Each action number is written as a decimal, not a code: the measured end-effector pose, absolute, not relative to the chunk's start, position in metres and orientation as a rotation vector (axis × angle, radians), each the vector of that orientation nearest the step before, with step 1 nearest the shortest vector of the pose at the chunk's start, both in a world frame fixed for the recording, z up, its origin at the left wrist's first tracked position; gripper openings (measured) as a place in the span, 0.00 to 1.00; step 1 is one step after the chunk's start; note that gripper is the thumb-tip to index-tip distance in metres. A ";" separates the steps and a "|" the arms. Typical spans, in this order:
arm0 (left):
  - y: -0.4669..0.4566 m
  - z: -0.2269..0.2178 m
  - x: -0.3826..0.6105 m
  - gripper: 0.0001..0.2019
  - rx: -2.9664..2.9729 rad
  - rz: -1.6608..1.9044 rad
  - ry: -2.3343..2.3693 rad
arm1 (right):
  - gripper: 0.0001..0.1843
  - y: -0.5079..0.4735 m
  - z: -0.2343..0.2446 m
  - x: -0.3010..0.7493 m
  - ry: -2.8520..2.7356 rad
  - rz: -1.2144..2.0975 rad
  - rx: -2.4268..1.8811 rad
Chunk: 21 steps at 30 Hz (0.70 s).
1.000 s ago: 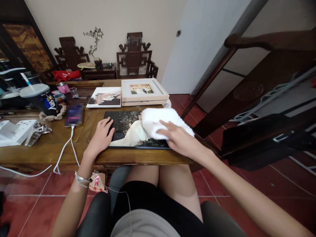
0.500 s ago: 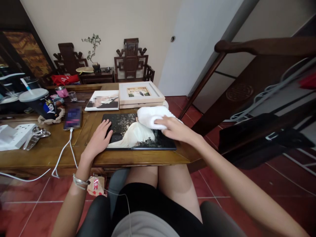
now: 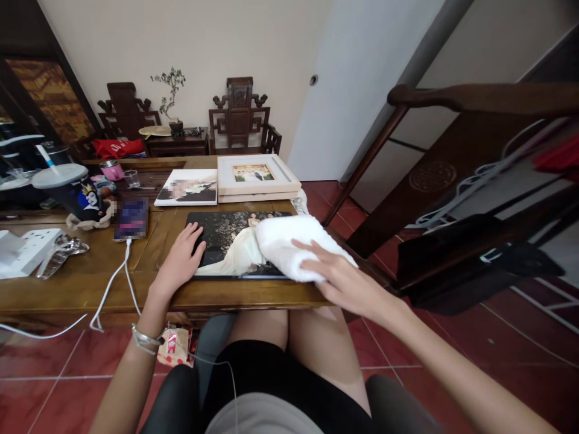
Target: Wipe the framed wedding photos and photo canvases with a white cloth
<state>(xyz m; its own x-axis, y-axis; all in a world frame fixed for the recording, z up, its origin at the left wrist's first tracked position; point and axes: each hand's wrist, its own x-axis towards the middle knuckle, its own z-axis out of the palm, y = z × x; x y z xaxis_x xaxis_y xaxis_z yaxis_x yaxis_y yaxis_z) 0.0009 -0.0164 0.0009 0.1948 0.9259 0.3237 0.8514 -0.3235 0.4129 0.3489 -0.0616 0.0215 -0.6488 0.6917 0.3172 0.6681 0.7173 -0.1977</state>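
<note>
A dark photo panel with a figure in a long white dress lies flat near the table's front edge. My left hand rests on its left end, fingers stretched out and apart. In my right hand is a folded white towel, pressed on the right part of the panel and covering that side. My fingers lie over the towel's near right part; the thumb is hidden.
Behind the panel lie a white photo print and a stack of framed pictures. To the left are a phone on a white cable, a lidded cup and a power strip. A wooden chair stands at right.
My right hand has moved the towel toward me and slightly right, uncovering more of the panel's upper middle. My left hand stays on the panel's left end.
</note>
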 end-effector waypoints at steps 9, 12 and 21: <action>-0.018 0.001 0.001 0.26 2.352 0.745 1.713 | 0.28 -0.079 0.035 0.345 -2.616 0.114 -0.972; -0.018 0.001 -0.002 0.25 2.350 0.751 1.689 | 0.25 -0.025 0.036 0.337 -2.620 0.065 -0.994; -0.018 0.001 -0.001 0.26 2.309 0.796 1.718 | 0.25 0.042 0.041 0.325 -2.577 0.005 -1.192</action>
<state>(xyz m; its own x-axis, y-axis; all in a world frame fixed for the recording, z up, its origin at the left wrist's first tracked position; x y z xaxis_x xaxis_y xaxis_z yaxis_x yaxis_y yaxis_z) -0.0010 -0.0175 0.0014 0.2007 0.9256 0.3210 0.8432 -0.3300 0.4243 0.3249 0.0421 0.0407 -0.6099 0.7455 0.2688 0.7445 0.6552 -0.1281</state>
